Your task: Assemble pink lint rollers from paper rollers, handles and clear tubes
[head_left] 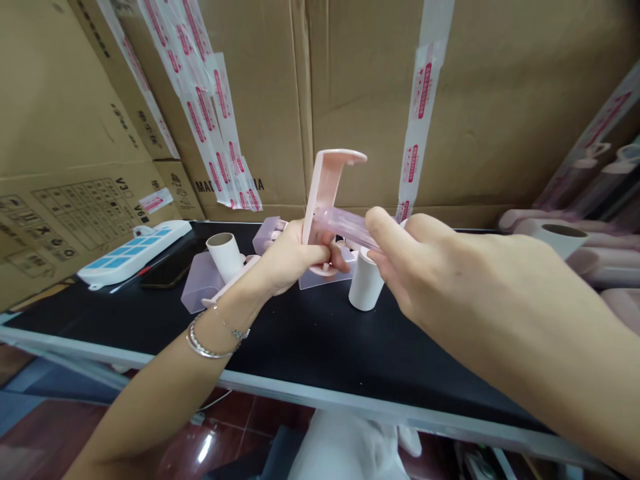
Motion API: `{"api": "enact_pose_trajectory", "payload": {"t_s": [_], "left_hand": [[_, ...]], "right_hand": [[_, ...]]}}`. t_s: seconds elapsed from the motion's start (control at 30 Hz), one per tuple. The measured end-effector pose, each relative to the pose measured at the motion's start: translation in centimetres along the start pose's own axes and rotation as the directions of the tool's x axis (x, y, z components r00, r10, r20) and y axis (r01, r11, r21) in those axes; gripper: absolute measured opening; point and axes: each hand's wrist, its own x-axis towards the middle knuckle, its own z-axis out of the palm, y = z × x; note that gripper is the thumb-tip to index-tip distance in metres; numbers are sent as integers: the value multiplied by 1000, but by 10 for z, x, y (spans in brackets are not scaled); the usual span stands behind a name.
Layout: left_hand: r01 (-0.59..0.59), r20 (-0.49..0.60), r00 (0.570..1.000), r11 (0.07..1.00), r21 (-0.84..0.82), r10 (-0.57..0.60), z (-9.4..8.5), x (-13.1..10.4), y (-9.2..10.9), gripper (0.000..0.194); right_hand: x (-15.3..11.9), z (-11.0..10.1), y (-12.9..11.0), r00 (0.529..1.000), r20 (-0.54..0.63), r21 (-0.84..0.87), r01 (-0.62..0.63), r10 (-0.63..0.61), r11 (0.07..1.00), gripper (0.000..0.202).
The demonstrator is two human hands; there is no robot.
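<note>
My left hand grips a curved pink plastic bracket near its lower end, its hooked top pointing right. From the right, my right hand holds a clear pinkish tube, whose far end meets the bracket's inner face. Just under my right fingers stands a white cardboard roll. Another white roll leans beside a translucent purple box, left of my left hand. A purple translucent part lies behind my left fingers, partly hidden.
On the black tabletop, a white power strip and a dark phone lie at the left. Tall cardboard with tape stands behind. Several pink tubular parts are stacked at the right, near another white roll.
</note>
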Motion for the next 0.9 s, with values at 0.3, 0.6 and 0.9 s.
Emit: {"api": "enact_pose_trajectory", "payload": {"t_s": [0.3, 0.6, 0.9], "left_hand": [[-100, -97, 991, 994, -50, 95, 9, -1, -1, 7], [-254, -148, 960, 963, -87, 239, 10, 0, -5, 11], [-219, -229, 950, 976, -8, 212, 7, 2, -6, 11]], "right_hand": [[0, 6, -8, 996, -42, 94, -80, 84, 992, 13], [1, 10, -8, 974, 40, 392, -219, 221, 894, 18], [8, 1, -8, 995, -22, 197, -95, 101, 976, 9]]}}
